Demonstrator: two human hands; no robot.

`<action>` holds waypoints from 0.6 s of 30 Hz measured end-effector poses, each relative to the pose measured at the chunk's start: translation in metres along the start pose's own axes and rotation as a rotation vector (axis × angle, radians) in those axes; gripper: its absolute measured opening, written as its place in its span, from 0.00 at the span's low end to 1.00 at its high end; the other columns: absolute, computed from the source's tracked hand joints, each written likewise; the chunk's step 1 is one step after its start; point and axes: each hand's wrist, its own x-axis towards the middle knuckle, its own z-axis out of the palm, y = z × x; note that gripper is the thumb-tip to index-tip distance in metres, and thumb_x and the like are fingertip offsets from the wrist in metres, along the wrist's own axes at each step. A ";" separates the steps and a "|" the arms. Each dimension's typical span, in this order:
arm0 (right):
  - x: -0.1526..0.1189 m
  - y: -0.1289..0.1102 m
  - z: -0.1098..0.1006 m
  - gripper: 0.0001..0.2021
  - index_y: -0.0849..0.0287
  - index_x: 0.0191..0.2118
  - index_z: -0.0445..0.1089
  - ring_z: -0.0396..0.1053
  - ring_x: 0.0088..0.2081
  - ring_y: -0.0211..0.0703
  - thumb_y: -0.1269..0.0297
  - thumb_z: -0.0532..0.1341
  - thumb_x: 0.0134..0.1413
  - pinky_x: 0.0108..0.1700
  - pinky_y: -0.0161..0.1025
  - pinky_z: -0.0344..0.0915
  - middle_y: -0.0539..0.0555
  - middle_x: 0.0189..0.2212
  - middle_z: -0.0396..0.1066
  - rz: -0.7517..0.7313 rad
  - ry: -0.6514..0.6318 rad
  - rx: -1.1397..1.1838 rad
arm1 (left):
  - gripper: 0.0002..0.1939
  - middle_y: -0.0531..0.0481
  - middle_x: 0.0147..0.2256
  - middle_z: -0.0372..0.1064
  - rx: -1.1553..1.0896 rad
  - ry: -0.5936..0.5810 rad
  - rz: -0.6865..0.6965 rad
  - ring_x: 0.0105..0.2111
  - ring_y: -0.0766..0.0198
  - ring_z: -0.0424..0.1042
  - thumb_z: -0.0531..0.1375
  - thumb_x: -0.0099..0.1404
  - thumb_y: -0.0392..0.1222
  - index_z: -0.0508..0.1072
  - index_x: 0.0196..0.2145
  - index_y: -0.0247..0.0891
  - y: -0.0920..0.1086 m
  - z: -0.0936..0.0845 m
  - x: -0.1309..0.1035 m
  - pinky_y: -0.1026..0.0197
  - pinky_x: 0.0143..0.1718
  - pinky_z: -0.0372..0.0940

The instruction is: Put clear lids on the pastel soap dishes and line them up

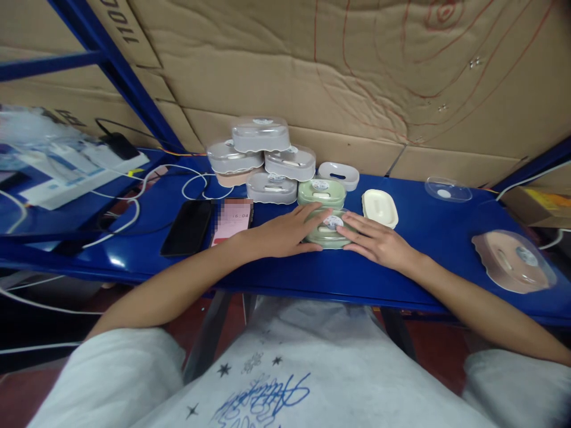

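On the blue table, both of my hands rest on a green soap box [331, 239] with a clear lid and a round sticker. My left hand [292, 230] grips its left side, fingers over the lid and thumb along the near edge. From the right, my right hand [379, 241] presses its fingers on the lid and side. Just behind stands a second green soap box [322, 193], also lidded. A cream soap dish part [379, 208] lies behind my right hand, and a pale grey tray with a slot [339, 175] sits further back.
Several lidded grey soap boxes [261, 137] are stacked at the back. Two phones [186, 229] lie left of my left hand. At far right are a pinkish soap box [513, 261] and a loose clear lid [448, 189]. White cables [138, 202] cross the left side.
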 end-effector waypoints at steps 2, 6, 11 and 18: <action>0.000 0.000 0.001 0.41 0.42 0.79 0.46 0.60 0.72 0.56 0.64 0.66 0.69 0.72 0.57 0.66 0.56 0.74 0.59 -0.007 0.005 0.004 | 0.43 0.29 0.75 0.44 -0.011 0.009 -0.003 0.76 0.36 0.46 0.56 0.78 0.62 0.44 0.78 0.40 0.000 0.001 0.000 0.38 0.72 0.56; 0.000 0.000 0.000 0.38 0.40 0.78 0.50 0.61 0.72 0.56 0.61 0.65 0.70 0.71 0.59 0.66 0.55 0.73 0.60 0.014 -0.004 0.089 | 0.44 0.30 0.75 0.45 -0.001 0.019 -0.008 0.75 0.37 0.49 0.58 0.77 0.60 0.44 0.78 0.41 0.000 0.002 0.000 0.38 0.71 0.57; 0.010 0.033 -0.015 0.24 0.42 0.73 0.63 0.72 0.65 0.54 0.60 0.53 0.77 0.68 0.60 0.69 0.53 0.64 0.74 0.180 0.027 0.143 | 0.43 0.34 0.74 0.49 -0.018 -0.021 -0.054 0.72 0.39 0.56 0.63 0.74 0.56 0.48 0.77 0.44 0.006 -0.005 0.002 0.41 0.68 0.63; 0.047 0.128 -0.009 0.27 0.54 0.65 0.72 0.71 0.64 0.62 0.46 0.49 0.75 0.64 0.63 0.67 0.61 0.62 0.75 0.363 -0.159 -0.079 | 0.42 0.34 0.73 0.51 -0.021 0.003 -0.025 0.71 0.41 0.58 0.65 0.72 0.52 0.52 0.76 0.42 0.011 -0.009 0.002 0.42 0.68 0.62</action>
